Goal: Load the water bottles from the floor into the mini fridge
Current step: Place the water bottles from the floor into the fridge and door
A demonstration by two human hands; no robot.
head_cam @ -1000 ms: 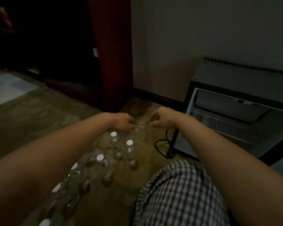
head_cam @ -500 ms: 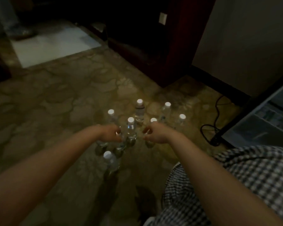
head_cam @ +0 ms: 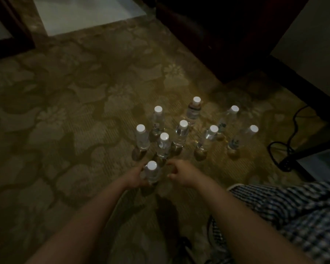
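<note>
While both bare forearms reach out over the patterned olive-brown carpet (head_cam: 74, 111), nine clear plastic water bottles (head_cam: 181, 136) with white round caps stand upright on it in a loose cluster. They are nearer the carpet's right edge than its left, and short of the dark reddish wooden cabinet base (head_cam: 227, 44) that runs along the far right edge. Eight of them stand in staggered rows. The ninth, the nearest bottle (head_cam: 152, 175), stands alone on the near side of the cluster, between the two hands. The left hand (head_cam: 134, 178) lies against that bottle's left side with its fingers curved toward it, but in the dim light I cannot tell whether they close round the plastic. The right hand (head_cam: 179, 173) hovers just beside the bottle's right side, apart from it, with thumb and forefinger loosely curled, a gap between them, holding nothing. A black power cable (head_cam: 284, 163) loops on the carpet near its right edge, well apart from the hands. Blue-and-white checked fabric (head_cam: 293, 216) covers the person's leg at the near right corner
</note>
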